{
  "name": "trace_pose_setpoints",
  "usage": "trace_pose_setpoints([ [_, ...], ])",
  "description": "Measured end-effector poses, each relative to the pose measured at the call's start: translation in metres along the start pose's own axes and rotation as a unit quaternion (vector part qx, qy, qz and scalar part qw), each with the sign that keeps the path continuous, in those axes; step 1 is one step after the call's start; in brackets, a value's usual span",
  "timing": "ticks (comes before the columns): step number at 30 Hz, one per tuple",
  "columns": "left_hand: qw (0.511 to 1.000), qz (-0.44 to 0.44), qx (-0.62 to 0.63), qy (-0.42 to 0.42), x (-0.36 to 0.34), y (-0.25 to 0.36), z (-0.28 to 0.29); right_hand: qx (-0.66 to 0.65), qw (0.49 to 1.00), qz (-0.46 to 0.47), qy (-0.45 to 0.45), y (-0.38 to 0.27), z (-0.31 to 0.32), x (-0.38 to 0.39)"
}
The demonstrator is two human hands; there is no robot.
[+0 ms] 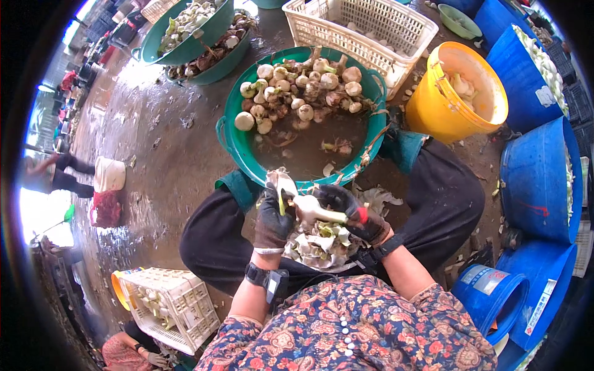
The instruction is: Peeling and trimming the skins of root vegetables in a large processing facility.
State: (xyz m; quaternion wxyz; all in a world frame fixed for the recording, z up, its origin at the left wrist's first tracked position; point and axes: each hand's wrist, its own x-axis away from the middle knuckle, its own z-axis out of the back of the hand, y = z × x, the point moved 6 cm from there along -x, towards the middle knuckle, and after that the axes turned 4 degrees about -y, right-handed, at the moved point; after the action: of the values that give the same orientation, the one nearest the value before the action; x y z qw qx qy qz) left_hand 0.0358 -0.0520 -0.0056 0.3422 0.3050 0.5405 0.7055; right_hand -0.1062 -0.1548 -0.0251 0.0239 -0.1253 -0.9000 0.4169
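Between my two dark-gloved hands is a pale garlic bulb (306,205) with a thick stem pointing right. My left hand (272,216) is closed at the bulb's left side, and a loose strip of white skin stands up beside its thumb. My right hand (356,213) is closed round the stem side; a red patch shows at its fingers, and I cannot tell what it is. Below them, a heap of peeled garlic skins (322,244) lies in my lap. In front stands a green tub (250,151) of unpeeled garlic bulbs (303,93) with roots and stems, piled toward its far side.
A yellow bucket (433,117) with peeled garlic stands at the far right, beside a white crate (346,40). Blue tubs (526,179) line the right. More green tubs (210,52) sit at the far left. A white crate (198,309) and people are at left, on wet floor (142,185).
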Motion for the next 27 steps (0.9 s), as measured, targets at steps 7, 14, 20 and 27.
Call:
trace_pose_setpoints([
  [7, 0.998, 0.043, 0.034, 0.019, 0.003, -0.005, -0.002, 0.177, 0.973, -0.063, 0.136, 0.011, 0.007, -0.002],
  [14, 0.984, -0.088, 0.136, 0.075, -0.002, 0.017, 0.052, -0.229, 0.93, -0.139, 0.251, 0.086, 0.078, 0.033],
  [20, 0.986, 0.085, -0.055, -0.134, -0.017, 0.038, 0.006, -0.029, 0.964, -0.106, 0.244, 0.03, 0.046, 0.021],
  [27, 0.969, 0.126, 0.048, -0.208, -0.019, 0.003, -0.022, 0.033, 0.958, -0.228, 0.172, 0.019, 0.029, 0.02],
])
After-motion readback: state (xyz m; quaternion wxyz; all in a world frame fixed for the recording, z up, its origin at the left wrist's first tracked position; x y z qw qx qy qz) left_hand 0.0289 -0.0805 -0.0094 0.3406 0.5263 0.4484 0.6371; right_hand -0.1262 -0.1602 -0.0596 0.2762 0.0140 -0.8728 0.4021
